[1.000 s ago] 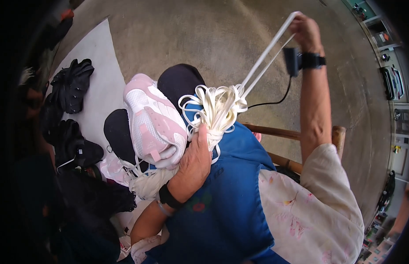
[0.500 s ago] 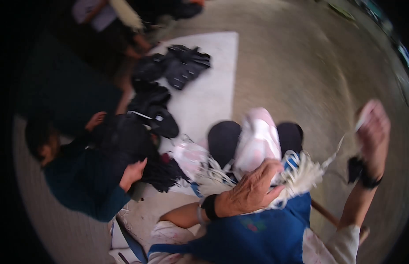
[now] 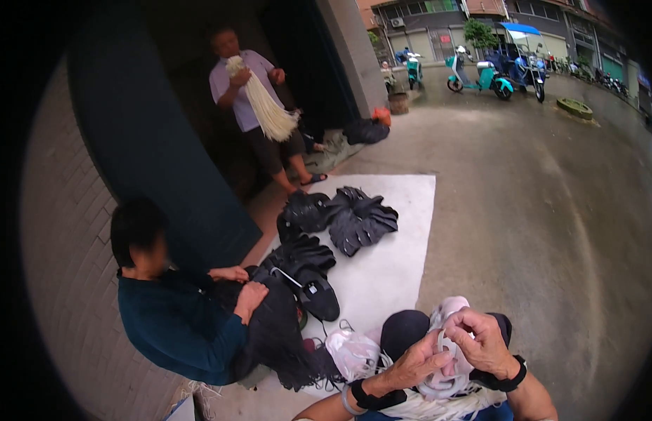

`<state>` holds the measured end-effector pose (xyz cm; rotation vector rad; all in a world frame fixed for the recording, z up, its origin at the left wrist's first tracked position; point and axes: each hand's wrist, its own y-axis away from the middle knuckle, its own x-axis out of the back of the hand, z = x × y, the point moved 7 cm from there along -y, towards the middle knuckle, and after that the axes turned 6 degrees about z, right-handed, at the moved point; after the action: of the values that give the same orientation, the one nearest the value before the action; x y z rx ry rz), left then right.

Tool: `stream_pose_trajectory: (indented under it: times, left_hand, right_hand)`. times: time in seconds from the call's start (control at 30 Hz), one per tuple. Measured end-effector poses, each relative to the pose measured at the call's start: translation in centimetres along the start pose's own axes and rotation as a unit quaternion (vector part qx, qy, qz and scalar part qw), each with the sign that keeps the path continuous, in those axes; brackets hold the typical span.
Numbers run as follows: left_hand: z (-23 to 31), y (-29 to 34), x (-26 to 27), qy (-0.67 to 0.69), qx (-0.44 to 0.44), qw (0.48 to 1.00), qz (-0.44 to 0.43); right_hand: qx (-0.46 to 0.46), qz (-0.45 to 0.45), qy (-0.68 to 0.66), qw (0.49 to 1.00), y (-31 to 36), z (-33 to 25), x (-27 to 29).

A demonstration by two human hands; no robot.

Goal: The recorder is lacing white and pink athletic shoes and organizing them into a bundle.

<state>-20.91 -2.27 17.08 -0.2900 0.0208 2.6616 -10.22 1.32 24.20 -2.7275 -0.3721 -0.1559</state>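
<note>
- White lace (image 3: 444,344) loops over a pink and white shoe (image 3: 450,306), which sits in the person's lap between the knees.
- Right hand (image 3: 484,342): thumb and finger narrowed, pinching the lace.
- Left hand (image 3: 418,363): fingers bent close together at the shoe; I cannot tell whether they grip lace or shoe.
- Loose pale laces (image 3: 445,407) lie across the lap, just below the hands.
- Another pink and white shoe (image 3: 353,353) lies near the left forearm.
</note>
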Motion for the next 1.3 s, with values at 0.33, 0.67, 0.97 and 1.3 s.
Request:
stream_pose_trajectory:
  times: [0.33, 0.67, 0.97, 1.3]
  left_hand:
    - [1.7, 0.5, 2.0, 0.090, 0.060, 0.990, 0.091]
    - [3.2, 2.3, 10.0, 0.223, -0.031, 0.932, 0.284]
    - [0.7, 4.6, 16.4, 0.230, -0.049, 0.892, 0.387]
    - [1.7, 6.3, 18.8, -0.014, -0.128, 0.844, 0.521]
  right_hand:
    - [-0.110, -0.171, -0.131, 0.970, 3.4, 3.0, -3.4]
    - [-0.232, -0.186, -0.011, 0.955, 5.8, 6.7, 6.4]
    - [-0.226, -0.057, 0.032, 0.972, 8.4, 7.7, 18.4]
    - [-0.112, 0.151, 0.224, 0.956, 5.2, 7.4, 19.2]
